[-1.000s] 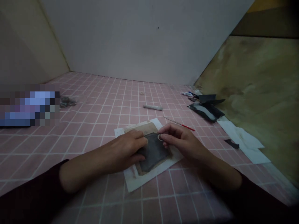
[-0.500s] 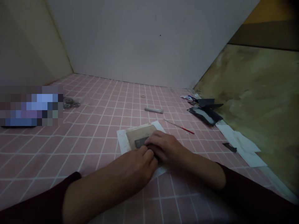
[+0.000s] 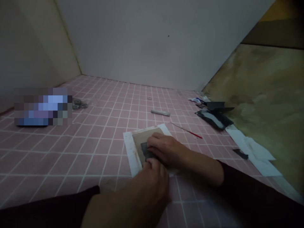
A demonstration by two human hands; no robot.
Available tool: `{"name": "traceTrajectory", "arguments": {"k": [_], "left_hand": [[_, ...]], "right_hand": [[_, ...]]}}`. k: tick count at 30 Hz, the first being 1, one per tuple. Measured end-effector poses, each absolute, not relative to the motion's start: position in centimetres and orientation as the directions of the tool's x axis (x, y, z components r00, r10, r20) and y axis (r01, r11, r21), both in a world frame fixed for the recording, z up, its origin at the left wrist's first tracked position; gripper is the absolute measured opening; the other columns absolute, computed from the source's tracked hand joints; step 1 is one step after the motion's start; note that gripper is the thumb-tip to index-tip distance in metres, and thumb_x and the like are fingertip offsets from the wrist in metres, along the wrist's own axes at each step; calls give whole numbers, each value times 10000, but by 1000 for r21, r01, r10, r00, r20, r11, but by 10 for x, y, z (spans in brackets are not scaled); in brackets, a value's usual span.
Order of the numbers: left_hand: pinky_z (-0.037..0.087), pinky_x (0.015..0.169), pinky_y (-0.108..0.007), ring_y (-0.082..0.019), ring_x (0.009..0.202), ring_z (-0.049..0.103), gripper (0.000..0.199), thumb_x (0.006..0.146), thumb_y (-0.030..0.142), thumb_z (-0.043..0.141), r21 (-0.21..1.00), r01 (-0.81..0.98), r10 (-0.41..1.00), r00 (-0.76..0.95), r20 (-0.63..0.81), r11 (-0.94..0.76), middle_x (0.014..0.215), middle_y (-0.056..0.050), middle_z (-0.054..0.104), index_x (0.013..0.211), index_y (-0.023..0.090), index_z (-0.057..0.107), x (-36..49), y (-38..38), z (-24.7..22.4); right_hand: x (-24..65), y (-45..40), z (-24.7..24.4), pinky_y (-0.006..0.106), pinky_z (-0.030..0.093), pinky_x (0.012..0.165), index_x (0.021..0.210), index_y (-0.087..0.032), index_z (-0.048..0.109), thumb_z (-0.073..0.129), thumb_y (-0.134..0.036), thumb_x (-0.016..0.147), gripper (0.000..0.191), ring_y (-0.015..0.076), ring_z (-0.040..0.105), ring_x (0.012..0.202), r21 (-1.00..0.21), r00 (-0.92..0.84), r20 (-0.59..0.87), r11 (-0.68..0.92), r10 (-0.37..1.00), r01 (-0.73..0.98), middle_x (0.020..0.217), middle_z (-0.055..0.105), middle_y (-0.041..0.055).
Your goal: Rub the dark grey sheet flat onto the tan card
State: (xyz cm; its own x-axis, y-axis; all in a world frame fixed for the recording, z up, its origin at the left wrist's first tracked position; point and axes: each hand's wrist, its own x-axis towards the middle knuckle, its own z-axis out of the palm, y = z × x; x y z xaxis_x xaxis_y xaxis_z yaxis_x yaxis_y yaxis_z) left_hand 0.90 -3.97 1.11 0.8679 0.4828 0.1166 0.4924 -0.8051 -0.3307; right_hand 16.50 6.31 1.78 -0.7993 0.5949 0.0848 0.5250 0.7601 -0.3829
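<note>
A thin dark grey piece [image 3: 146, 150] lies over a tan sheet [image 3: 139, 136], which rests on white paper [image 3: 128, 144]. My right hand [image 3: 166, 148] is closed, its bent fingers on the piece's far right part. Just nearer to me, my left hand [image 3: 154, 180] has its fingers curled together at the piece's near edge. The two hands are almost touching and cover much of the piece. What lies under the fingers is hidden.
Beyond the paper lie a grey stick [image 3: 161, 113], a small ring [image 3: 149, 98] and a thin red-handled tool [image 3: 190, 132]. Black sheets and a pouch [image 3: 213, 118] sit at right, near white paper strips [image 3: 256, 148]. Metal rings [image 3: 77, 105] and a blurred-out device [image 3: 44, 109] are left.
My left hand has drawn nearer to me and turned, so its fingers point more forward. More of the dark grey piece's left end shows. The whole view has shifted slightly.
</note>
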Motion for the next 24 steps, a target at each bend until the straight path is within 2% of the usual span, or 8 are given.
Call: {"name": "traceTrajectory", "arguments": {"k": [4,6,10,14,16,19,21,24], "left_hand": [[431,656,-463,-383,893,585,723,828,691,462,-244,653,614,758,222,-717,1027,-293,650,1073,42,670,25,-39,-17],[426,644,-470,-384,881,576,737,810,734,446,-234,672,629,740,238,-703,1022,-291,650,1031,71,678,30,-36,-25],[408,554,-411,-272,673,556,614,898,628,387,-202,582,563,813,151,-787,783,-180,645,915,95,692,25,-29,-7],[428,546,-402,-264,677,584,534,948,511,351,-169,512,517,856,16,-842,817,-177,660,920,102,694,19,-23,19],[434,534,-397,-263,660,590,436,943,414,378,-157,514,517,856,27,-843,817,-168,665,917,111,691,18,-22,22],[441,532,-400,-261,631,593,309,877,248,413,-195,511,497,860,119,-837,781,-159,667,883,115,692,17,-24,15],[448,547,-412,-280,660,611,323,846,222,411,-238,515,489,857,160,-824,803,-178,678,910,97,702,17,-26,8],[459,606,-435,-333,805,638,400,845,252,414,-260,563,529,827,191,-785,977,-242,685,1038,41,694,17,-30,1]], "right_hand": [[182,68,18,268,372,665,800,-185,512,485,-109,904,132,148,505,741,-298,-728,104,720,678,627,841,539,31],[180,69,16,271,382,670,821,-182,524,469,-127,918,124,150,508,751,-297,-739,116,734,663,612,861,544,40],[165,69,10,275,413,703,854,-174,547,414,-172,962,172,158,513,794,-377,-807,150,788,571,487,878,548,55],[175,75,13,284,410,697,841,-174,539,431,-168,961,161,157,516,782,-349,-774,119,756,622,554,884,540,54],[180,77,15,293,405,696,841,-178,534,457,-158,947,133,162,520,777,-314,-741,97,727,665,611,870,542,49],[174,74,14,296,417,719,871,-182,525,461,-152,940,99,168,531,802,-373,-744,117,724,657,581,874,559,50],[168,70,14,284,420,703,863,-181,512,455,-149,936,98,161,527,787,-417,-774,124,740,621,528,865,558,49],[170,65,17,269,393,646,823,-181,502,452,-138,928,124,147,508,731,-385,-789,60,743,612,548,837,538,39]]}}
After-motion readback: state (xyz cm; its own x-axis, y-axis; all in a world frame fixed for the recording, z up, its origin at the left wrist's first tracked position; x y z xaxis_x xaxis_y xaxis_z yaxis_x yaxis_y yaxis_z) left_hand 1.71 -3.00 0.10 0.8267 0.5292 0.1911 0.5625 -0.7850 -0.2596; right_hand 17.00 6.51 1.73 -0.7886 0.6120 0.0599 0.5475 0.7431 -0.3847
